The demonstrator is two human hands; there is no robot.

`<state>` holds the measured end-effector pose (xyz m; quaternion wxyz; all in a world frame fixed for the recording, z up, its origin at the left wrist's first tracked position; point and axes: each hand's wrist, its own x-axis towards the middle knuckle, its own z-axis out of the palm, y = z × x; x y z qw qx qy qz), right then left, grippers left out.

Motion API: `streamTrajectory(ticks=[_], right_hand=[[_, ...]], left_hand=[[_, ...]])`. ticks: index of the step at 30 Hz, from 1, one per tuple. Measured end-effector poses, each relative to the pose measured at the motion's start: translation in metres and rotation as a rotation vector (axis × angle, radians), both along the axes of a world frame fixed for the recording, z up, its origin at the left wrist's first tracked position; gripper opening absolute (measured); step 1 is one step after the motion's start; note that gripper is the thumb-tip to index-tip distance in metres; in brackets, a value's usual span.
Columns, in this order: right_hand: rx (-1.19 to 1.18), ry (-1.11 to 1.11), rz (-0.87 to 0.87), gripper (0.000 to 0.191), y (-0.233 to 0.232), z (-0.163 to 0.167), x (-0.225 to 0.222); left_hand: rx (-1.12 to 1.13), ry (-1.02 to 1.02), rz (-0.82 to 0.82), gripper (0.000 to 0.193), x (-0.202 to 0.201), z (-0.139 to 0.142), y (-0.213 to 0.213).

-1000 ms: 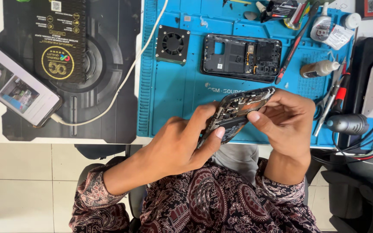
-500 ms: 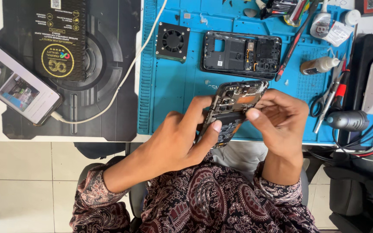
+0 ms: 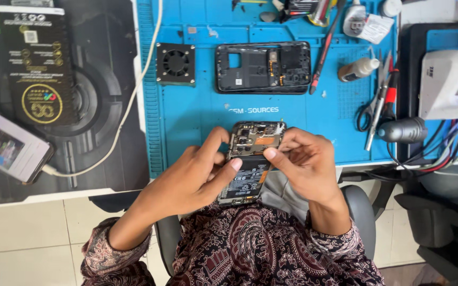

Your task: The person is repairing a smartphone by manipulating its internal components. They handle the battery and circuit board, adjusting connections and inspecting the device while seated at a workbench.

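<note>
Both hands grip open phone (image 3: 250, 161) over table edge — left hand (image 3: 194, 177) holds side, right hand (image 3: 303, 164) pinches top, maybe tiny part. Light, stiff, breakable — hold by edges. Behind: blue mat (image 3: 197, 116), back frame (image 3: 263, 68).

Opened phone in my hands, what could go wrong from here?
The opened phone is held in the air past the edge of the blue mat, over the lap; a slip might drop it. The right hand pinches near the exposed board, so its fingers could strain a small connector.
</note>
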<state>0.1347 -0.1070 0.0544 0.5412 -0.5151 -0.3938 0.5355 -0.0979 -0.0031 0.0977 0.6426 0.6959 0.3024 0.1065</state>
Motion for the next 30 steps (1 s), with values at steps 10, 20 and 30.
streamTrajectory(ticks=[10, 20, 30], right_hand=[[0.007, -0.174, -0.017, 0.085, 0.004, 0.032, 0.002], [0.275, -0.886, 0.115, 0.108, 0.025, 0.036, -0.015], [0.239, -0.937, 0.372, 0.096, 0.030, 0.031, -0.006]], left_hand=[[-0.143, -0.232, 0.220, 0.039, 0.023, -0.020, -0.005], [-0.133, -0.331, 0.472, 0.057, 0.007, -0.020, -0.016], [0.420, 0.177, 0.559, 0.051, -0.103, 0.012, 0.003]])
